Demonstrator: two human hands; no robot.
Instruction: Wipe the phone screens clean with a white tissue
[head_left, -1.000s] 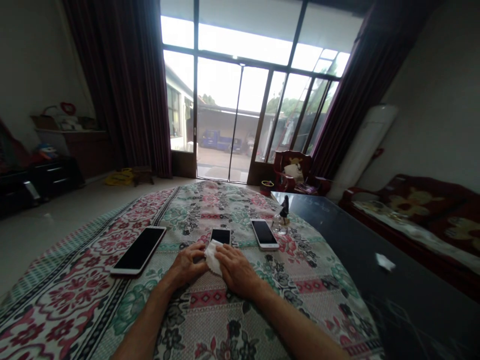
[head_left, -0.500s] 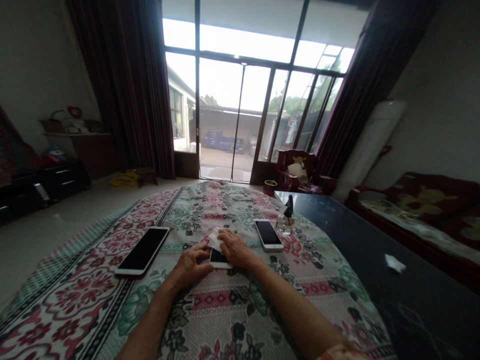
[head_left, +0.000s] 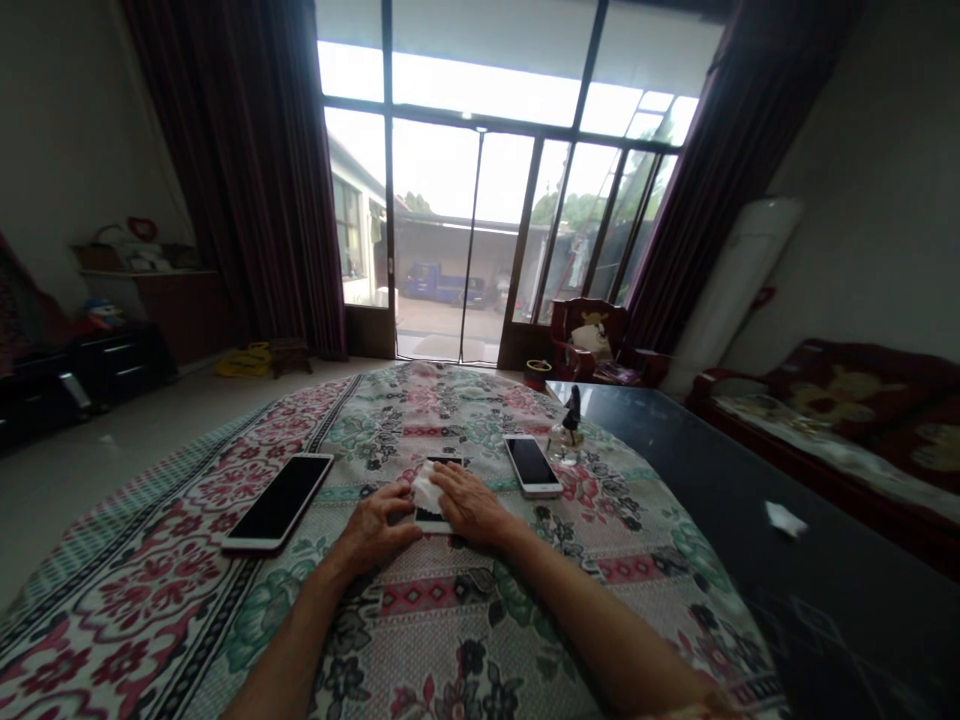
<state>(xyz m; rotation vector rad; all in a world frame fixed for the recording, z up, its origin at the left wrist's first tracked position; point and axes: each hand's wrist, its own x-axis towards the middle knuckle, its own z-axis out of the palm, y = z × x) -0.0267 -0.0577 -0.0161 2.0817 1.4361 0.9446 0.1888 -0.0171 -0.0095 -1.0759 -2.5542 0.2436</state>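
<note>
My right hand (head_left: 469, 503) presses a white tissue (head_left: 427, 490) onto the screen of the middle phone (head_left: 433, 527), its fingers laid out nearly flat over the tissue and holding it there. My left hand (head_left: 377, 525) is partly open, fingers bent and thumb apart from them, steadying the left edge of that phone. The phone lies flat on the patterned cloth of the table (head_left: 420, 650), right in front of me, partly hidden by my hand and the tissue. A larger phone (head_left: 277, 503) lies face up to its left, and a white phone (head_left: 532, 466) to its right, near a small dark figurine (head_left: 572, 415).
</note>
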